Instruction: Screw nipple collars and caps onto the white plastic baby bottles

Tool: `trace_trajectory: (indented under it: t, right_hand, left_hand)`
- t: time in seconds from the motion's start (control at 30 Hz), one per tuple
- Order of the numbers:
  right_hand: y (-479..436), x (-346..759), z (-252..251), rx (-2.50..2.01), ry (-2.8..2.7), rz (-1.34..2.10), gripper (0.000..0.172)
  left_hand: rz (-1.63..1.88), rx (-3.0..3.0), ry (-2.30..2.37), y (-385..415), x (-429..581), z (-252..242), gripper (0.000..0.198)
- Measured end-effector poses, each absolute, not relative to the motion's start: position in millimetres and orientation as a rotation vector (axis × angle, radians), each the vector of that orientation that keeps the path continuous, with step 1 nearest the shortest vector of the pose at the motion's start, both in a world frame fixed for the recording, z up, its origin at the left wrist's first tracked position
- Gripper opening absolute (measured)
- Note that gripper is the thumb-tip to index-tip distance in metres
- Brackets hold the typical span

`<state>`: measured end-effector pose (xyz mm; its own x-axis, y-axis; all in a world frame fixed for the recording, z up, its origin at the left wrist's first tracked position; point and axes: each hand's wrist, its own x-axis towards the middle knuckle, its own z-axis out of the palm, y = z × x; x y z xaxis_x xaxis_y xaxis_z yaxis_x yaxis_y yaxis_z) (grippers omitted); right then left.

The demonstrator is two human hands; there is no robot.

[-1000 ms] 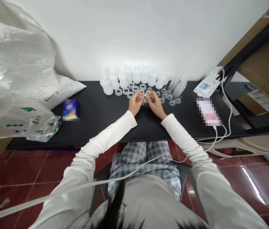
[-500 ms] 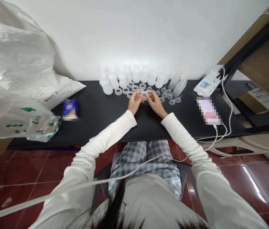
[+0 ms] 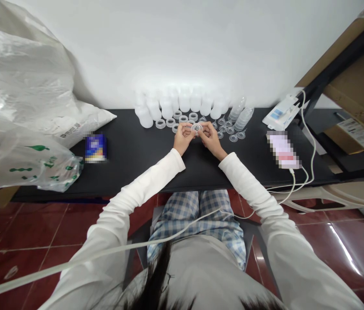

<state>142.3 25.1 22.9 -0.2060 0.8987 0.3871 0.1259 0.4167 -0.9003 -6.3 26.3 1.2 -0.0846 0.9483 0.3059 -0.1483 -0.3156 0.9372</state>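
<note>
Between both hands is a small clear plastic ring (image 3: 197, 128), round like a bottle collar; whether a nipple sits inside it I cannot tell. The fingers of my left hand (image 3: 184, 137) pinch its left side. My right hand (image 3: 210, 137) grips the opposite side, thumb near the front. Just beyond the hands lie several loose collar rings (image 3: 160, 124) and, to the right, several clear bottle nipples (image 3: 233, 137). A row of white bottles (image 3: 143, 115) stands behind them. Clear domed caps (image 3: 244, 118) are stacked in leaning columns at the right of the row.
On the black table (image 3: 130, 159), a blue packet (image 3: 95, 147) lies left, beside large plastic bags (image 3: 23, 86). To the right are a phone (image 3: 283, 150) on a white cable, a white packet (image 3: 281, 113), and a cardboard box (image 3: 353, 135) near the dark shelf frame.
The ring between my fingers has tilted slightly, so its round opening shows more clearly. My fingertips have shifted a little around it; both arms stay in place.
</note>
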Motion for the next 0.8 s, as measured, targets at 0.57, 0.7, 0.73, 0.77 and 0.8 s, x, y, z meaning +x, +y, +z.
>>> trace_trajectory:
  t: [0.57, 0.7, 0.73, 0.77, 0.8]
  right_hand:
    - [20.3, 138.3, 24.1, -1.009, -1.687, 0.85, 0.057]
    - [16.2, 140.4, 29.2, -1.06, -1.745, 0.726, 0.056]
    - [14.9, 140.6, 30.8, -1.067, -1.749, 0.702, 0.056]
    - [13.7, 140.6, 32.3, -1.073, -1.747, 0.683, 0.057]
    - [12.6, 140.5, 33.7, -1.079, -1.744, 0.666, 0.057]
  left_hand:
    - [1.543, 1.335, 1.068, 21.7, -4.4, 0.6, 0.044]
    - [1.55, 1.291, 1.011, 19.2, -3.1, 3.2, 0.047]
    - [1.551, 1.297, 1.0, 18.1, -3.0, 4.4, 0.048]
    - [1.548, 1.31, 0.993, 16.8, -3.1, 5.7, 0.048]
    - [1.544, 1.33, 0.99, 15.5, -3.5, 7.0, 0.049]
